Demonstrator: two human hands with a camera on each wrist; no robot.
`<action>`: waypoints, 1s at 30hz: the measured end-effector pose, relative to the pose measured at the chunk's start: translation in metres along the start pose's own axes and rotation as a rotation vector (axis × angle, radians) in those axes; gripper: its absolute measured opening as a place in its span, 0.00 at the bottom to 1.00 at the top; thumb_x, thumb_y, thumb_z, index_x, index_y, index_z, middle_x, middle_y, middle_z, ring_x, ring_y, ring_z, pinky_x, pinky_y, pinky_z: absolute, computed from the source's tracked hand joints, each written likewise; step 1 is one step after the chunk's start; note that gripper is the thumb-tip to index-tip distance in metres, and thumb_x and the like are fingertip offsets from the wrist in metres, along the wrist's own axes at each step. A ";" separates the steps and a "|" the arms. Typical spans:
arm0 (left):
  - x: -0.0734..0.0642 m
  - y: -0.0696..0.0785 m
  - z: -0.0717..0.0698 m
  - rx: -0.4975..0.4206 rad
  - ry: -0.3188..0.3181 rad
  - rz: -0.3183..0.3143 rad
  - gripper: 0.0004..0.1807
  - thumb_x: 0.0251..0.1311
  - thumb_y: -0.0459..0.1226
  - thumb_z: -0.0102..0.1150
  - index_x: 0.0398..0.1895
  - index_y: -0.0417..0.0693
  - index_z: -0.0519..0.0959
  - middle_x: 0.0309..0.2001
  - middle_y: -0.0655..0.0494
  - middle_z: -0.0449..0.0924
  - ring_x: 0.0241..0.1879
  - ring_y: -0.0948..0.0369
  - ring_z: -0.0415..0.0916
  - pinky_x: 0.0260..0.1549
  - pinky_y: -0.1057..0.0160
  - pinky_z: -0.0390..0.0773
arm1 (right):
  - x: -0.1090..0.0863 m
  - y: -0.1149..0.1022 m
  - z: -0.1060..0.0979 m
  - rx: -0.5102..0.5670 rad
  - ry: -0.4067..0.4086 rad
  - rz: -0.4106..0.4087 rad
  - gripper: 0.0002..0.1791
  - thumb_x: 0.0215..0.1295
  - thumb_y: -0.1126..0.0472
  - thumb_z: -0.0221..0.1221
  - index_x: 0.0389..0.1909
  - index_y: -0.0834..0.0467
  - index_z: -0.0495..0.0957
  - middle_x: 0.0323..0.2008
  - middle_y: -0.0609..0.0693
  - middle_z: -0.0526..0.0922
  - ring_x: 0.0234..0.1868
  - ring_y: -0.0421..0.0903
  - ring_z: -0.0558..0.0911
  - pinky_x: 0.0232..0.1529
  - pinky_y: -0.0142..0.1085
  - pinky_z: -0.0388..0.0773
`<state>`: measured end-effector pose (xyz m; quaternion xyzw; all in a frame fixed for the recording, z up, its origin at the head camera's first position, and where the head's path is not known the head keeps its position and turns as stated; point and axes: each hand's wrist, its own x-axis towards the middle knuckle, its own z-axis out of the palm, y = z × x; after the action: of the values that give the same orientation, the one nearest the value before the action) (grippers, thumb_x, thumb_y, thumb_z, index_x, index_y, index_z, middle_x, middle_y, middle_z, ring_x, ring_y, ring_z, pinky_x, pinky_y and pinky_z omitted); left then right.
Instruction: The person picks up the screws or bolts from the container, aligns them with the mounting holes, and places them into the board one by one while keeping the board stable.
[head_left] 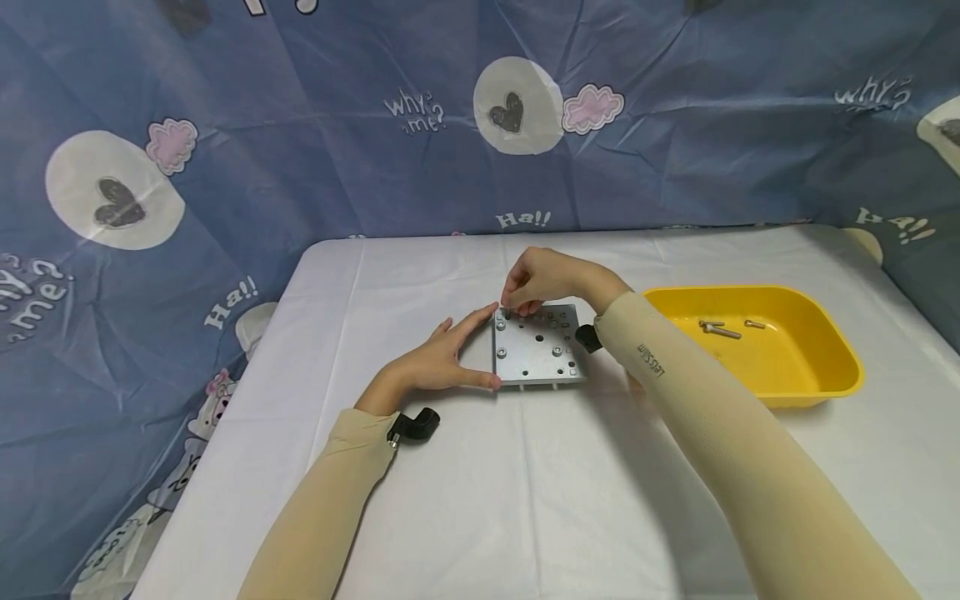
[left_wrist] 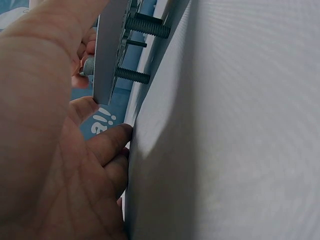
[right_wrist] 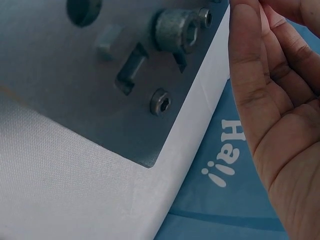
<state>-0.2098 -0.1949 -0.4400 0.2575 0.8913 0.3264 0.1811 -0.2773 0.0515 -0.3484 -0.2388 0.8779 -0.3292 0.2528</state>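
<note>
The left hand point(head_left: 437, 363) spreads thumb and forefinger against the left edge of a metal plate point(head_left: 531, 340) above white cloth point(head_left: 450, 533); the right hand point(head_left: 546, 278) pinches what looks like a bolt point(head_left: 507, 315) at its far left corner. The left wrist view alone shows threaded shanks point(left_wrist: 133, 75) clearly, beneath the plate. Right of it, a sleeve point(head_left: 712, 433) partly blocks a yellow tray point(head_left: 798, 350) holding screws point(head_left: 723, 332).

Behind the tabletop point(head_left: 442, 517), which wears a smooth white cover with faint creases, hangs a wrinkled blue cloth point(head_left: 315, 142). It runs on down the tabletop's left side and round past its far right corner. Pale round shapes with grey hearts point(head_left: 116, 202), pink clouds point(head_left: 593, 109) and white lettering point(head_left: 523, 220) decorate it. Soft shadows fall across the tabletop.
</note>
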 end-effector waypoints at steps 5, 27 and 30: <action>0.000 0.000 0.000 -0.007 0.001 0.001 0.68 0.52 0.67 0.77 0.88 0.79 0.41 0.90 0.62 0.41 0.89 0.43 0.27 0.87 0.40 0.26 | 0.000 0.000 0.000 -0.004 -0.001 -0.006 0.08 0.75 0.62 0.66 0.44 0.63 0.89 0.38 0.54 0.92 0.35 0.42 0.89 0.43 0.33 0.90; -0.001 0.004 -0.001 0.009 -0.001 0.015 0.67 0.56 0.59 0.80 0.89 0.76 0.41 0.90 0.60 0.42 0.89 0.43 0.32 0.87 0.39 0.25 | -0.002 0.002 -0.001 0.002 -0.012 -0.015 0.07 0.75 0.64 0.66 0.44 0.64 0.89 0.38 0.54 0.91 0.36 0.43 0.89 0.43 0.34 0.90; -0.001 0.004 -0.001 0.005 -0.002 0.008 0.67 0.56 0.60 0.79 0.89 0.77 0.40 0.90 0.61 0.42 0.89 0.42 0.31 0.87 0.39 0.26 | -0.002 0.003 -0.001 0.000 -0.012 -0.015 0.07 0.75 0.64 0.66 0.44 0.64 0.89 0.37 0.54 0.91 0.35 0.43 0.88 0.42 0.33 0.89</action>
<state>-0.2078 -0.1934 -0.4360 0.2618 0.8908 0.3246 0.1802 -0.2769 0.0555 -0.3490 -0.2475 0.8746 -0.3296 0.2554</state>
